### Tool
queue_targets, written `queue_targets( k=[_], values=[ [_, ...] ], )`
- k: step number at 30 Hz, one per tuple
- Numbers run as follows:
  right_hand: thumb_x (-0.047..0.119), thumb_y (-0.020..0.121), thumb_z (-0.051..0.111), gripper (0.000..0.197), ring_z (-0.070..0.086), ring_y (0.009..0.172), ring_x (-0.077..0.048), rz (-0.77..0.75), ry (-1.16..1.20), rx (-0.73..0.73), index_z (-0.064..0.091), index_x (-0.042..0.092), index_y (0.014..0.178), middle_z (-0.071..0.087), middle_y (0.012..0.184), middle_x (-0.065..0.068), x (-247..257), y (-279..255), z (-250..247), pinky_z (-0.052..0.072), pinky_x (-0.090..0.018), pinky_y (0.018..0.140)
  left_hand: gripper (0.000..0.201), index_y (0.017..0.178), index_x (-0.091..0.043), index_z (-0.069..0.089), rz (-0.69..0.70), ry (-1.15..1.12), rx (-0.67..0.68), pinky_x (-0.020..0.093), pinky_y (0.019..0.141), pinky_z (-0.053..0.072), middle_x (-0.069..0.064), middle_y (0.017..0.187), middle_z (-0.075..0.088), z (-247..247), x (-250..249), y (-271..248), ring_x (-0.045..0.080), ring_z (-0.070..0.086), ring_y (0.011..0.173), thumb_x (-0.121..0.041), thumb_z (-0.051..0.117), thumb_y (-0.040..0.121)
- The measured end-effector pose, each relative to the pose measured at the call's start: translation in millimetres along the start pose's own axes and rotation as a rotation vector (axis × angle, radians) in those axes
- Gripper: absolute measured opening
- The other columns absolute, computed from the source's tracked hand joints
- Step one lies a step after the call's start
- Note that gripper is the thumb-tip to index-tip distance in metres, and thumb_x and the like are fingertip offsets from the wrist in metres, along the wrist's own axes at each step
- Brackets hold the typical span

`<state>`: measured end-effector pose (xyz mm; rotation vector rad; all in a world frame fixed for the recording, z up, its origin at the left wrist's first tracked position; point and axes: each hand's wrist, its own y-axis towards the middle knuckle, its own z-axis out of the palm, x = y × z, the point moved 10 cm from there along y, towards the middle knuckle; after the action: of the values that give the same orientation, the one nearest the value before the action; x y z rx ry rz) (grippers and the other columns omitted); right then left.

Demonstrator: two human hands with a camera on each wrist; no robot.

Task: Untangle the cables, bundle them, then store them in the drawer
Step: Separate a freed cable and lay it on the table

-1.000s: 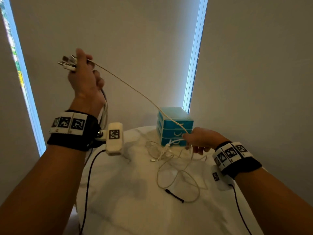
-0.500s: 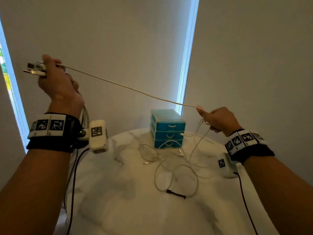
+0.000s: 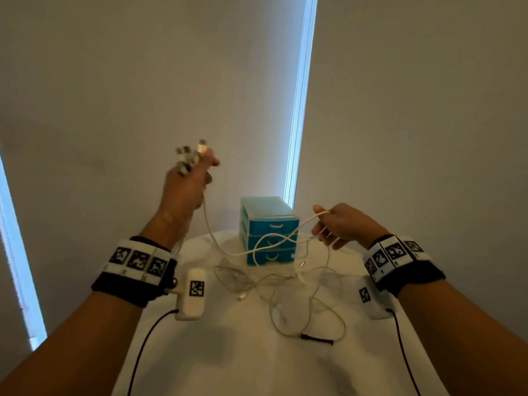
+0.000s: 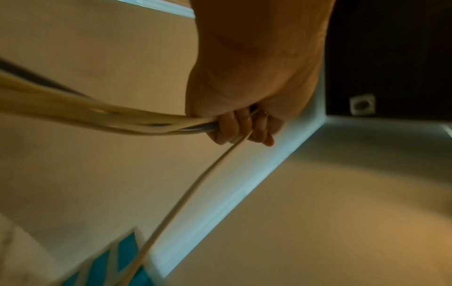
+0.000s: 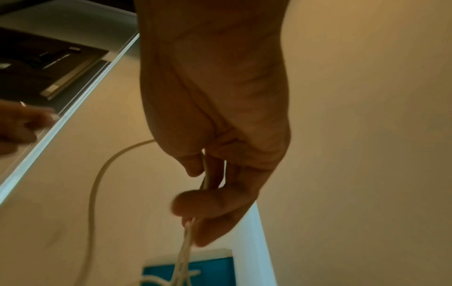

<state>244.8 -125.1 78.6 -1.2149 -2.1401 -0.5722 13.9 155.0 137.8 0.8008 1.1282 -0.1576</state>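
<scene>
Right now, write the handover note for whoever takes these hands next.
Left hand: raised, grips a bunch of cable ends, plugs sticking up.
Right hand: pinches the white cable that sags between both hands.
Loose tangle lies on the white table before the blue drawer unit, drawers closed.
Done: several ends gathered.
Left: free the remaining cables, bundle, open a drawer, store.

drawer unit sitting at table far edge | loose cables lying before it, toward table centre
</scene>
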Motion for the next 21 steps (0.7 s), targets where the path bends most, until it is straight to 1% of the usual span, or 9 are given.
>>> queue_targets(
  k=[2, 3, 4, 6, 8, 10, 14, 17, 21],
  values=[
    [0.035, 0.114, 0.053, 0.048, 0.074, 0.067, -0.021, -0.002, 0.141, 0.051, 0.078, -0.004, 0.101, 0.079, 0.09, -0.02, 5.4, -1.6, 8.7, 0.057, -0.023, 0.053, 0.034, 0.096, -0.024, 0.08, 0.002, 0.147, 0.158, 0.02, 0.061, 0.04, -0.02, 0.075, 0.069, 37.2, 6.7, -18.5, -0.009, 0.058, 0.063, -0.058, 0.075, 0.091],
    [0.03, 0.111, 0.06, 0.04, 0.075, 0.067, -0.02, -0.007, 0.172, 0.068, 0.077, -0.005, 0.102, 0.08, 0.092, -0.02, 9.5, -2.6, 13.0, 0.059, -0.022, 0.056, 0.038, 0.099, -0.025, 0.081, -0.002, 0.211, 0.264, 0.019, 0.068, 0.043, -0.018, 0.087, 0.074, 59.1, 12.2, -30.3, -0.01, 0.063, 0.077, -0.061, 0.076, 0.088],
    [0.027, 0.107, 0.067, 0.033, 0.077, 0.067, -0.017, -0.018, 0.19, 0.082, 0.078, -0.005, 0.102, 0.081, 0.093, -0.019, 14.1, -3.2, 16.8, 0.059, -0.021, 0.059, 0.046, 0.1, -0.026, 0.081, 0.003, 0.299, 0.365, 0.02, 0.073, 0.046, -0.013, 0.095, 0.077, 79.7, 18.4, -42.0, -0.005, 0.067, 0.087, -0.068, 0.075, 0.084],
    [0.018, 0.099, 0.077, 0.022, 0.078, 0.067, -0.013, -0.044, 0.231, 0.096, 0.078, -0.005, 0.1, 0.081, 0.089, -0.016, 26.0, -6.0, 23.2, 0.06, -0.02, 0.062, 0.065, 0.099, -0.027, 0.08, 0.034, 0.507, 0.504, 0.027, 0.077, 0.057, -0.006, 0.095, 0.079, 109.1, 33.3, -57.8, 0.007, 0.074, 0.086, -0.084, 0.069, 0.071],
    [0.01, 0.092, 0.082, 0.014, 0.079, 0.074, -0.016, -0.071, 0.258, 0.081, 0.08, -0.003, 0.097, 0.081, 0.088, -0.014, 37.6, -7.8, 24.2, 0.063, -0.024, 0.068, 0.073, 0.099, -0.027, 0.08, 0.04, 0.604, 0.57, 0.033, 0.08, 0.064, -0.006, 0.092, 0.079, 122.6, 48.3, -62.0, 0.008, 0.075, 0.082, -0.088, 0.065, 0.062],
    [0.006, 0.089, 0.084, 0.01, 0.08, 0.08, -0.02, -0.072, 0.298, 0.034, 0.079, 0.0, 0.095, 0.08, 0.09, -0.014, 42.9, -10.3, 20.7, 0.066, -0.029, 0.073, 0.071, 0.102, -0.027, 0.081, 0.024, 0.618, 0.608, 0.037, 0.085, 0.065, -0.004, 0.097, 0.08, 126.4, 60.8, -63.6, 0.01, 0.076, 0.085, -0.085, 0.066, 0.063],
    [0.001, 0.093, 0.079, 0.01, 0.076, 0.058, -0.015, -0.088, 0.375, -0.08, 0.07, 0.005, 0.091, 0.076, 0.089, -0.016, 42.6, -12.4, 7.6, 0.059, -0.021, 0.053, 0.058, 0.109, -0.026, 0.08, 0.048, 0.576, 0.567, 0.031, 0.081, 0.066, 0.0, 0.111, 0.08, 124.4, 68.8, -61.2, 0.008, 0.075, 0.087, -0.075, 0.067, 0.081],
    [0.006, 0.095, 0.076, 0.007, 0.076, 0.064, -0.017, -0.109, 0.327, -0.023, 0.071, 0.001, 0.094, 0.076, 0.088, -0.015, 47.8, -14.5, 17.9, 0.06, -0.023, 0.056, 0.07, 0.107, -0.016, 0.08, 0.047, 0.651, 0.565, 0.038, 0.084, 0.065, 0.005, 0.104, 0.079, 131.2, 74.9, -62.3, 0.018, 0.075, 0.087, -0.079, 0.065, 0.078],
    [0.005, 0.098, 0.063, 0.009, 0.081, 0.078, -0.025, -0.1, 0.248, 0.003, 0.069, -0.001, 0.098, 0.081, 0.093, -0.016, 46.8, -15.7, 20.4, 0.062, -0.03, 0.059, 0.043, 0.092, -0.017, 0.077, -0.045, 0.718, 0.53, 0.037, 0.071, 0.063, 0.003, 0.085, 0.076, 127.3, 100.2, -55.7, 0.017, 0.072, 0.074, -0.059, 0.079, 0.085]
  ],
)
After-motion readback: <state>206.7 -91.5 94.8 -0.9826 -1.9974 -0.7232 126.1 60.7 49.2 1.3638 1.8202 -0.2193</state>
